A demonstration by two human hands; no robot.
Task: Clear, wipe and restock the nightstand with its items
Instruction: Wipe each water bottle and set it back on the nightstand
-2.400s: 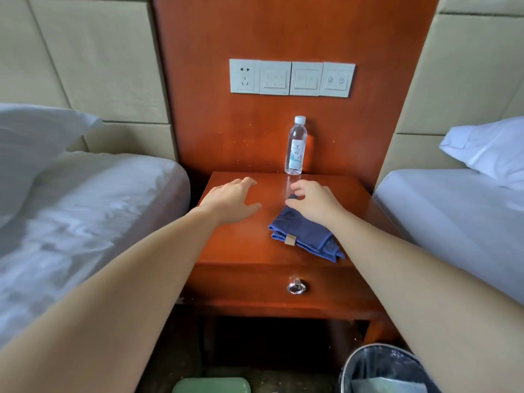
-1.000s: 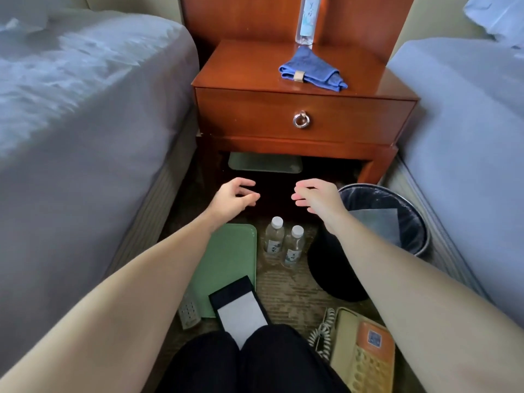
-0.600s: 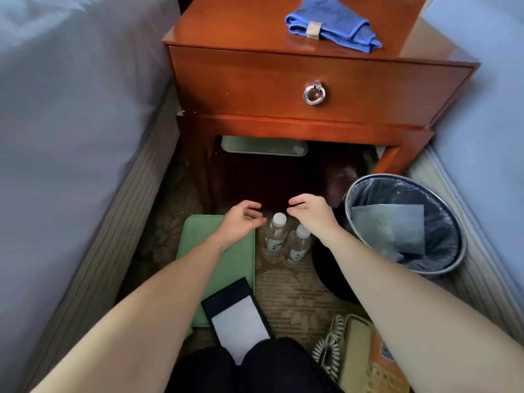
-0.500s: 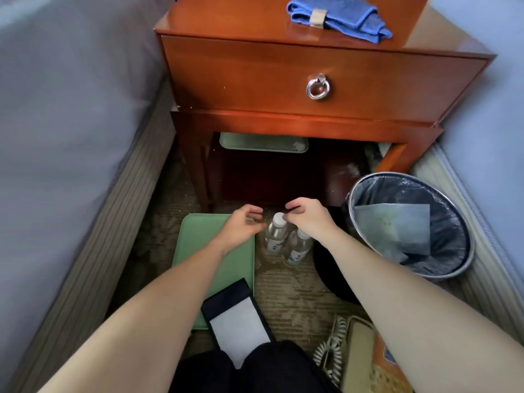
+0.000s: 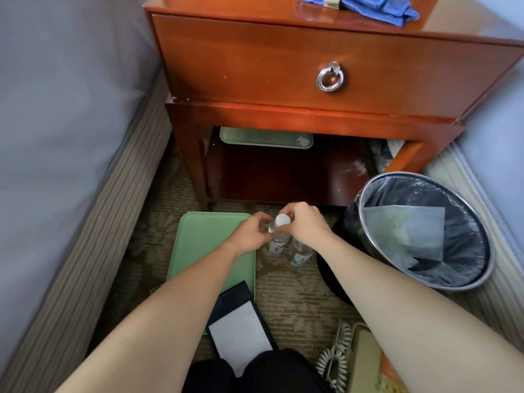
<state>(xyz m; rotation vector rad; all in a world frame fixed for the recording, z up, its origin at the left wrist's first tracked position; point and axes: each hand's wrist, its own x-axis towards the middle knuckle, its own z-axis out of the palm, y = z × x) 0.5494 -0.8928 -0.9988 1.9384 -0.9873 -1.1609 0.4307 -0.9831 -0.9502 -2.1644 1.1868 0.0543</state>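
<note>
The left hand [image 5: 249, 234] and the right hand [image 5: 307, 226] meet low over the floor [image 5: 297, 293], in front of the table [image 5: 283, 118]. Both have curled fingers on the first bottle [image 5: 276, 246]. The left hand pinches its neck from the left side, and the right hand pinches it just under the white cap from the right side. This bottle stands upright on the floor, just beside the right edge of the green tray [image 5: 204, 236].

At the far left is the left bed [image 5: 62, 114], with a striped base along its side. The green tray lies flat on the floor near the table's front left leg. A black notepad holder [image 5: 241, 327] with a white sheet lies partly on the near right corner of this tray. Below it the person's knees [image 5: 255, 373], in black cloth, are seen.

The second bottle [image 5: 300, 256] stands touching the first one on its right. Its top is hidden under the right hand.

The table has one drawer [image 5: 241, 61], which is closed, with a metal ring handle [image 5: 330, 78]. On the lower shelf, at the rear left, lies another green tray [image 5: 265, 137]. A blue cloth [image 5: 374, 5] lies on the table top toward its right edge, partly cut off by the frame.

On the floor at the bottom right is a beige telephone [image 5: 363, 361] with a coiled cord. Right of the bottles stands a round waste bin [image 5: 467, 245] with a dark liner and a pale paper inside. The right bed [image 5: 499, 131] is just beside the bin.
</note>
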